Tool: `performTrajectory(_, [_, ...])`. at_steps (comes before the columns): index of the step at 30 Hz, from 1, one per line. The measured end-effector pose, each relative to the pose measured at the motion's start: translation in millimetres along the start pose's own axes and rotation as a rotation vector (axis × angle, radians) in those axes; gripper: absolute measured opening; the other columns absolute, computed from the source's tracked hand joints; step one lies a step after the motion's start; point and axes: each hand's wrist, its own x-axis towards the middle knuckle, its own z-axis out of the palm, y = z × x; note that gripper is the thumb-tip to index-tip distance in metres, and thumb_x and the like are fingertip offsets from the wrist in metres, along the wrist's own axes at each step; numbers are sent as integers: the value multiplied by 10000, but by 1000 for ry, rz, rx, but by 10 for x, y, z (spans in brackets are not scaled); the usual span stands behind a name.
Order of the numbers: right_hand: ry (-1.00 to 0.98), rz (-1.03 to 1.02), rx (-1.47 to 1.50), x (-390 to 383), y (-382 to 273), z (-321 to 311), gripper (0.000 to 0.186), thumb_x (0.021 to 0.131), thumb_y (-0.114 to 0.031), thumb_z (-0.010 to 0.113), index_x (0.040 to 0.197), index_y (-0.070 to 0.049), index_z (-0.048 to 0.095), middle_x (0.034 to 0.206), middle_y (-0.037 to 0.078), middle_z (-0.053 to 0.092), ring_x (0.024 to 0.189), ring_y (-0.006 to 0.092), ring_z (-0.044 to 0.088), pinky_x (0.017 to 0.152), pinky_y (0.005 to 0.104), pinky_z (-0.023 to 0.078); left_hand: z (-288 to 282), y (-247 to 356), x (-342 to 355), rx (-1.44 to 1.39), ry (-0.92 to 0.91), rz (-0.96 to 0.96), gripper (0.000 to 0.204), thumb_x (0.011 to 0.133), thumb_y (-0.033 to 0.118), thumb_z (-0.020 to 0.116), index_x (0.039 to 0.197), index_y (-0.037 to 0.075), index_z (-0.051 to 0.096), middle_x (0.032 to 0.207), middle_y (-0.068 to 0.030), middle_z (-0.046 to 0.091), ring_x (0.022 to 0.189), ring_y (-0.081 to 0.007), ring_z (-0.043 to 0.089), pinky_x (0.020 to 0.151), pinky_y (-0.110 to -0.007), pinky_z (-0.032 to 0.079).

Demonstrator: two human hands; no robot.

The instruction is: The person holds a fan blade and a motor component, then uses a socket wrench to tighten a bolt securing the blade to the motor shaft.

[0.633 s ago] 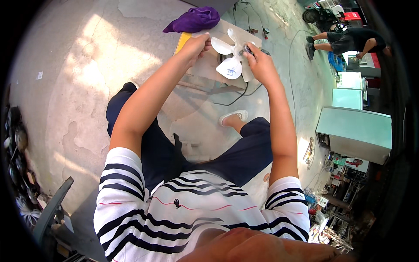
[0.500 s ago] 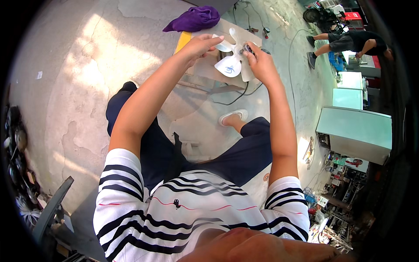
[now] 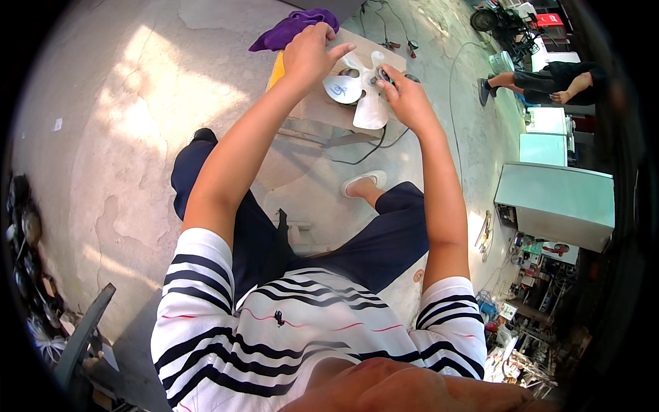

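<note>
Four blades showing on a white plastic-looking fan [image 3: 368,81], my right hand [image 3: 405,99] at its hub.
Fan sits over a pale, flat-topped stand [image 3: 312,103] ahead of my knees; lower-left blade has a blue mark. Right thumb and fingers pinch a small dark part [image 3: 382,73] at the hub, too small to identify. Left hand [image 3: 309,55] is loosely spread, thumb out, just beside the upper-left blade; can't tell if it touches. Yellow strip [image 3: 277,67] on the stand's left edge, crumpled purple cloth [image 3: 288,31] beyond my left hand. Thin black cable [image 3: 357,163] loops below the stand. Well off right: person in dark clothes [image 3: 570,82], large pale-green boxy cabinet [image 3: 556,196].
</note>
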Motion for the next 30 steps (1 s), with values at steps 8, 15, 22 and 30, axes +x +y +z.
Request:
performTrajectory(8, [4,26,-8,-6,-4,1,400,937,-254,611,1301,-89,585,1035,262,667,994,438,629,850,446,499,-218,343,-341,211,-423,262,487,628,480,854,901,138,642,917,-29,657,962,-246,599,815,-409,385])
performTrajectory(15, [13,-2,-21,-35,-13,-15,409,936,-259,617,1301,-78,583,1049,258,667,1000,440,627,852,449,501,-308,302,-167,289,-380,237,416,642,329,865,920,140,620,932,-30,650,981,-252,598,809,-411,382])
performTrajectory(22, [10,-24,-38,-4,-27,-11,403,940,-266,617,1301,-89,586,1039,264,664,979,443,630,841,450,502,56,100,40,156,68,206,429,710,350,826,1010,138,606,968,-35,641,931,-248,614,819,-412,384])
performTrajectory(30, [-5,24,-34,-15,-15,-15,410,944,-272,613,1314,-99,584,998,273,667,950,441,637,829,453,498,-294,345,-97,258,-559,209,637,591,440,887,1068,146,585,1104,-83,606,1139,-292,508,918,-451,341])
